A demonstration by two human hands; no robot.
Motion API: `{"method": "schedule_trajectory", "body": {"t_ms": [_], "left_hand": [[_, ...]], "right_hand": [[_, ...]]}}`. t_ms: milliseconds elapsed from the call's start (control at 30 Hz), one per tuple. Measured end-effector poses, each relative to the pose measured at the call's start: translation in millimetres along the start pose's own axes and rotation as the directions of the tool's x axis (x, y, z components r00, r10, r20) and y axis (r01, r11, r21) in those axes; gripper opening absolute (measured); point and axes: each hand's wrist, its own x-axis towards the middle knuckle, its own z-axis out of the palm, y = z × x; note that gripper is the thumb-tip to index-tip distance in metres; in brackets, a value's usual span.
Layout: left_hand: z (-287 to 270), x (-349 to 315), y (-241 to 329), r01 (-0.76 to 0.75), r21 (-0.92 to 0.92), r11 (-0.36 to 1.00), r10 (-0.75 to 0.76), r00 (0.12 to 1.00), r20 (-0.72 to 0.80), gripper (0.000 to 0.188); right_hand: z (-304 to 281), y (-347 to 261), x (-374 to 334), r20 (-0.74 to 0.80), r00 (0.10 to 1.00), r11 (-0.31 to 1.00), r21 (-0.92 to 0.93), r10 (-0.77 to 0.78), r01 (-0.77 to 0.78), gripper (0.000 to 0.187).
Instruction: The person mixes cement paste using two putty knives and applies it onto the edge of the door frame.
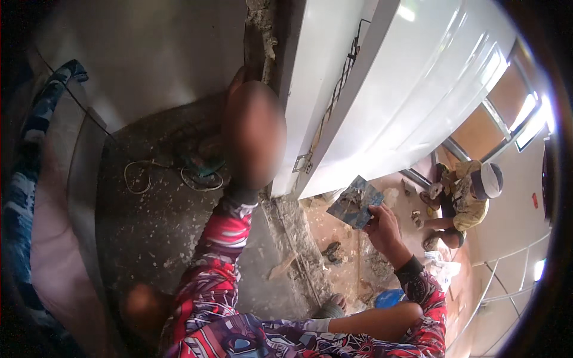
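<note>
My right hand (387, 232) grips the near corner of a flat blue-grey board (356, 203) with grey, clumpy material on its face. The board is held up beside the lower edge of the white door (406, 101). My left arm stretches forward, and my left hand (255, 140) is raised at the white door frame (292, 101), close to the rough, broken wall edge (260, 42). A blur covers that hand, so its fingers and anything in them cannot be made out.
A co-worker (468, 200) in a cap crouches low at the right. Loops of pale cord (140, 179) lie on the spattered dark floor (155, 238). Rough rubble lines the threshold (289, 238), with a blue object (390, 298) beyond it. Patterned cloth (24, 197) hangs at the far left.
</note>
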Motion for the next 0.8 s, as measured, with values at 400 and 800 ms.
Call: {"method": "schedule_trajectory", "body": {"t_ms": [400, 800], "left_hand": [[35.4, -1.1, 34.9, 0.085, 0.119, 0.989, -0.093, 0.994, 0.065, 0.049], [35.3, -8.3, 15.1, 0.138, -0.225, 0.964, -0.131, 0.990, 0.048, 0.026]], "right_hand": [[-7.3, 0.5, 5.8, 0.000, 1.000, 0.999, 0.040, 0.011, -0.011, 0.017], [-1.8, -0.5, 7.1, 0.016, 1.000, 0.998, 0.067, -0.017, 0.016, 0.023]]}}
